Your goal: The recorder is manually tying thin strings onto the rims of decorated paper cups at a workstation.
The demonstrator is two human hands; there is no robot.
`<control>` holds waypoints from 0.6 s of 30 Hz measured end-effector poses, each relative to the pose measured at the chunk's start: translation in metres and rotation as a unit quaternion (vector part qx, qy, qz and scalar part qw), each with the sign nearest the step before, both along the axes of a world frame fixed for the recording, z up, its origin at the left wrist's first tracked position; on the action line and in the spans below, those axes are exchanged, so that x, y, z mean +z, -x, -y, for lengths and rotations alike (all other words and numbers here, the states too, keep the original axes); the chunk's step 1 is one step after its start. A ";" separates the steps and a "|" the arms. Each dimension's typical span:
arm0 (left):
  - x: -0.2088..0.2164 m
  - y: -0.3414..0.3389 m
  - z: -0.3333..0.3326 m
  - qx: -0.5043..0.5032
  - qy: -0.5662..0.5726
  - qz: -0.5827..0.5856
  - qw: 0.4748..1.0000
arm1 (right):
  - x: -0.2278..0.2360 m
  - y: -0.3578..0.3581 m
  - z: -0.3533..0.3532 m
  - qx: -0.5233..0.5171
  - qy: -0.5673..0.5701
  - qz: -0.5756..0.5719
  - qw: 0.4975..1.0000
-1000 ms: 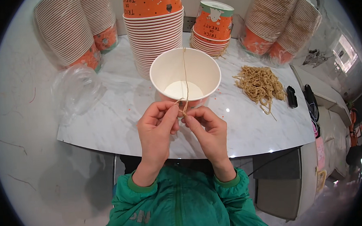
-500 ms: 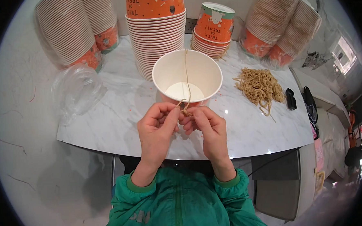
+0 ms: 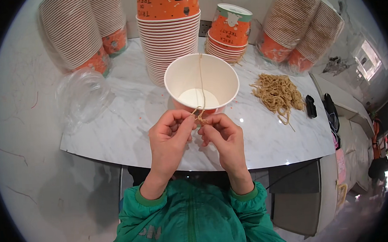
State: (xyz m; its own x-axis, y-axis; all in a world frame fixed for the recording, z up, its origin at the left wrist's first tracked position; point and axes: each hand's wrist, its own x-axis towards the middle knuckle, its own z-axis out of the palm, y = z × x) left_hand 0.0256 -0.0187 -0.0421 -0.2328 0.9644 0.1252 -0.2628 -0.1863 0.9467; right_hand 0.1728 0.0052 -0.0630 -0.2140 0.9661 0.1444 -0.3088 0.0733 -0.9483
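Observation:
A white-lined paper bucket (image 3: 179,87) with an orange outside stands upright in front of me, its mouth tilted toward me. A thin tan twine (image 3: 202,79) runs across its opening from the far rim to the near rim. At the near rim the twine forms a small loop or loose knot between my fingertips. My left hand (image 3: 170,133) pinches one strand between thumb and forefinger. Close on the other side, my right hand (image 3: 225,139) has its fingers curled, with thumb and forefinger at the twine's short end; the exact grip is partly hidden.
A tangled pile of twine (image 3: 278,92) lies at the right, beside a black object (image 3: 311,106). Behind the bucket rise a tall bucket stack (image 3: 170,39) and a shorter one (image 3: 228,29). Wrapped stacks flank the marble table (image 3: 116,138); a clear plastic bag (image 3: 85,94) lies left.
My right hand's fingers have shifted slightly down and away from the knot, which shows more openly now. My left hand keeps its pinch; the bucket stays in place.

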 end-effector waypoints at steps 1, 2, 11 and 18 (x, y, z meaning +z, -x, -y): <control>0.000 0.000 0.000 -0.002 -0.001 -0.004 1.000 | 0.005 0.000 0.001 0.002 0.016 -0.020 1.000; -0.001 -0.001 0.000 -0.002 -0.001 -0.004 1.000 | 0.007 0.001 0.002 0.005 0.032 -0.040 0.999; 0.002 0.000 -0.001 -0.005 0.000 0.002 1.000 | -0.001 -0.003 0.000 0.000 0.007 -0.013 1.000; 0.002 0.002 -0.001 -0.005 0.003 -0.001 1.000 | 0.004 0.003 0.001 0.001 0.030 -0.041 0.999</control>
State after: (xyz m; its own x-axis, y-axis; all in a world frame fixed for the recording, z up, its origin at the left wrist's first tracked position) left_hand 0.0241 -0.0181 -0.0405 -0.2228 0.9674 0.1200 -0.2631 -0.1782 0.9482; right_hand 0.1696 0.0044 -0.0593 -0.2059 0.9731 0.1037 -0.3851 0.0169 -0.9227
